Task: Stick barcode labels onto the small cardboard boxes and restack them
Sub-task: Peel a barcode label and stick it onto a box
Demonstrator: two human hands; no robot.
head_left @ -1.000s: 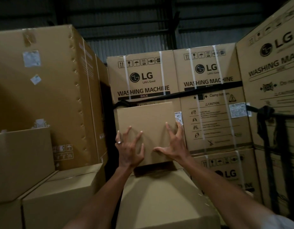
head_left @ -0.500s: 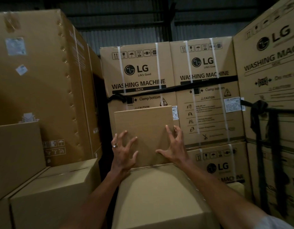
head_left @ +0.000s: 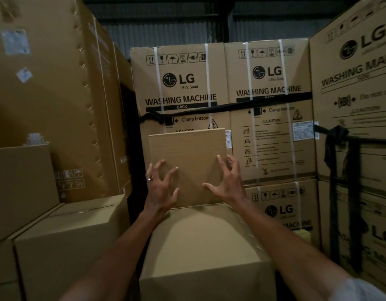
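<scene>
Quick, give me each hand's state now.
Left hand: open, spread fingertips pressing the small box.
Right hand: open, fingertips pressing the same box.

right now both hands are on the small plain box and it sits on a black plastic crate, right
Not quite. In the head view both hands, left hand and right hand, are on the small plain box, but it sits on a larger cardboard box, not a crate.

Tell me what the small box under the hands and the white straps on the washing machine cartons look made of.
Small box: plain brown cardboard, matte, with faint fine lines across its face. White straps: likely plastic banding, thin, flat and pulled taut over the printed cartons; the dim light leaves that open.
</scene>
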